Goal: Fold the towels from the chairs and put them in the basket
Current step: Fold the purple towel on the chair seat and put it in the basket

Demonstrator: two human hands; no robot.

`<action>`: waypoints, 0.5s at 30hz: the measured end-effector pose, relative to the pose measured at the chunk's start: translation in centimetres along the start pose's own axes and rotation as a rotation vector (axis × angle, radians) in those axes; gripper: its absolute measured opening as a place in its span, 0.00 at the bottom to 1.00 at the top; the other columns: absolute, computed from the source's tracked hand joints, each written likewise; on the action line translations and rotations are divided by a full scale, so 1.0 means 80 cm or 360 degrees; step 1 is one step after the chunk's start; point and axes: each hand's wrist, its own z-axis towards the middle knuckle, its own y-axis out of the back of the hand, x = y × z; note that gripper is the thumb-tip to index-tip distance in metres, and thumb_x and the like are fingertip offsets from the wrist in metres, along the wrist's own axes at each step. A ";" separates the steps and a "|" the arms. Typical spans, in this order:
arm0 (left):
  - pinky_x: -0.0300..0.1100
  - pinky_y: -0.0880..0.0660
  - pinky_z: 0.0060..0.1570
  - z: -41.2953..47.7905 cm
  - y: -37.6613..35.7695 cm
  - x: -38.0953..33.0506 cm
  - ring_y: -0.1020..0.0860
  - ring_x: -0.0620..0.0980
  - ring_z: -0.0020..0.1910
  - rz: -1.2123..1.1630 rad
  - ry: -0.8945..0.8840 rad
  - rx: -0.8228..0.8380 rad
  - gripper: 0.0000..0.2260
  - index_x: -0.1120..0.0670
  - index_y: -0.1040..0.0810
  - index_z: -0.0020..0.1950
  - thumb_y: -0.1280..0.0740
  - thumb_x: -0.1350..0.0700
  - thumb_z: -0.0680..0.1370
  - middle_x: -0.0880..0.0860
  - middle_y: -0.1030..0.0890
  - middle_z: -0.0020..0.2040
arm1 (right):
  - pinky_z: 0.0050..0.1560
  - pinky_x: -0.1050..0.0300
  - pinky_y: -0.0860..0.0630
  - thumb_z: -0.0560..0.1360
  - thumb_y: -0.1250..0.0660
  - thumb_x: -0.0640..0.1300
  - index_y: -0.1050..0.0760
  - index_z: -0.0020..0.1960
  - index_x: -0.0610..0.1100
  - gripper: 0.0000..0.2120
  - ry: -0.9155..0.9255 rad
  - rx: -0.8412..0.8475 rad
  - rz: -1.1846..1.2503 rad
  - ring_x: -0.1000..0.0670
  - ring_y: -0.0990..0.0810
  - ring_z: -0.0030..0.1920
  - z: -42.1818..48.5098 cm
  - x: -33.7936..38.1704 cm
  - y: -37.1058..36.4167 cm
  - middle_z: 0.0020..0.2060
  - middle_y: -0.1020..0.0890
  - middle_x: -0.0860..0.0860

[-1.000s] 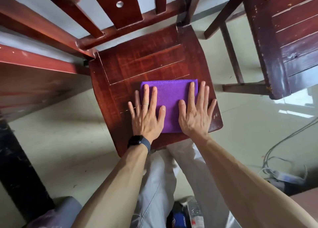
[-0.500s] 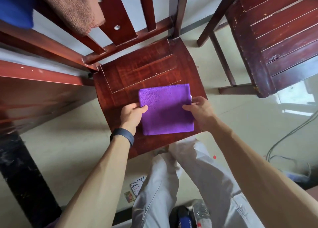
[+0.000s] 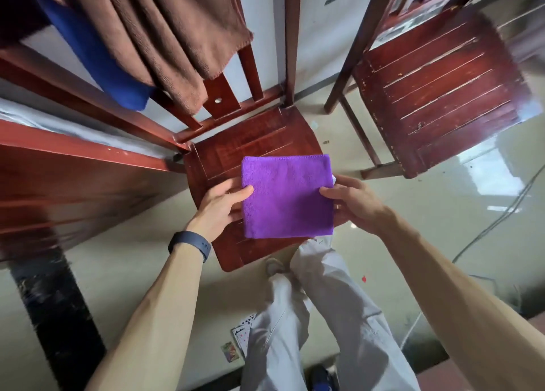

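I hold the folded purple towel [image 3: 287,197] flat at the centre of the frame, over the seat of the red wooden chair [image 3: 253,142]. My left hand [image 3: 219,206] pinches its left edge, thumb on top; my right hand [image 3: 352,204] pinches the right edge. A brown towel [image 3: 165,33] and a blue towel [image 3: 97,57] hang at upper left.
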 end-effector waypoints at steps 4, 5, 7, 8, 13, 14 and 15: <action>0.51 0.20 0.49 -0.078 -0.033 -0.071 0.17 0.51 0.54 0.0023 -0.0126 0.0164 0.14 0.46 0.19 0.60 0.26 0.54 0.75 0.50 0.16 0.57 | 0.46 0.44 0.16 0.73 0.25 0.36 0.24 0.66 0.46 0.23 0.0122 -0.0134 0.0169 0.45 0.15 0.51 -0.101 0.055 0.016 0.50 0.16 0.47; 0.50 0.19 0.47 -0.097 -0.044 -0.089 0.17 0.51 0.53 0.0023 -0.0153 0.0205 0.15 0.45 0.19 0.61 0.26 0.53 0.74 0.51 0.16 0.57 | 0.48 0.44 0.16 0.73 0.25 0.36 0.24 0.66 0.47 0.23 0.0140 -0.0126 0.0202 0.45 0.15 0.53 -0.128 0.068 0.020 0.52 0.15 0.47; 0.48 0.21 0.44 -0.137 -0.069 -0.124 0.17 0.50 0.52 0.0011 -0.0203 0.0290 0.18 0.44 0.20 0.62 0.25 0.53 0.73 0.52 0.16 0.56 | 0.48 0.49 0.17 0.72 0.24 0.37 0.22 0.64 0.43 0.21 0.0160 -0.0080 0.0265 0.45 0.15 0.54 -0.185 0.088 0.028 0.55 0.14 0.45; 0.48 0.21 0.44 -0.156 -0.083 -0.141 0.17 0.50 0.51 0.0018 -0.0227 0.0343 0.19 0.44 0.20 0.62 0.24 0.54 0.72 0.52 0.16 0.56 | 0.48 0.51 0.18 0.72 0.24 0.37 0.21 0.63 0.40 0.20 0.0178 -0.0081 0.0299 0.45 0.15 0.54 -0.216 0.095 0.032 0.56 0.15 0.44; 0.51 0.21 0.42 -0.247 -0.168 -0.206 0.16 0.51 0.49 0.0109 -0.0314 0.0619 0.21 0.45 0.19 0.60 0.21 0.53 0.68 0.51 0.16 0.56 | 0.49 0.48 0.19 0.71 0.25 0.35 0.19 0.59 0.47 0.19 0.0522 -0.0225 0.0474 0.46 0.15 0.51 -0.366 0.107 0.062 0.49 0.16 0.47; 0.51 0.21 0.40 -0.262 -0.187 -0.216 0.16 0.51 0.48 0.0141 -0.0318 0.0678 0.21 0.44 0.18 0.59 0.20 0.53 0.67 0.51 0.16 0.55 | 0.49 0.46 0.19 0.71 0.26 0.33 0.20 0.60 0.48 0.19 0.0603 -0.0266 0.0506 0.46 0.15 0.51 -0.394 0.106 0.071 0.49 0.16 0.46; 0.51 0.21 0.40 -0.276 -0.208 -0.225 0.16 0.52 0.47 0.0192 -0.0325 0.0732 0.21 0.44 0.18 0.59 0.20 0.53 0.67 0.51 0.15 0.54 | 0.48 0.45 0.19 0.72 0.26 0.32 0.21 0.60 0.48 0.20 0.0674 -0.0311 0.0522 0.46 0.16 0.51 -0.420 0.104 0.081 0.49 0.17 0.45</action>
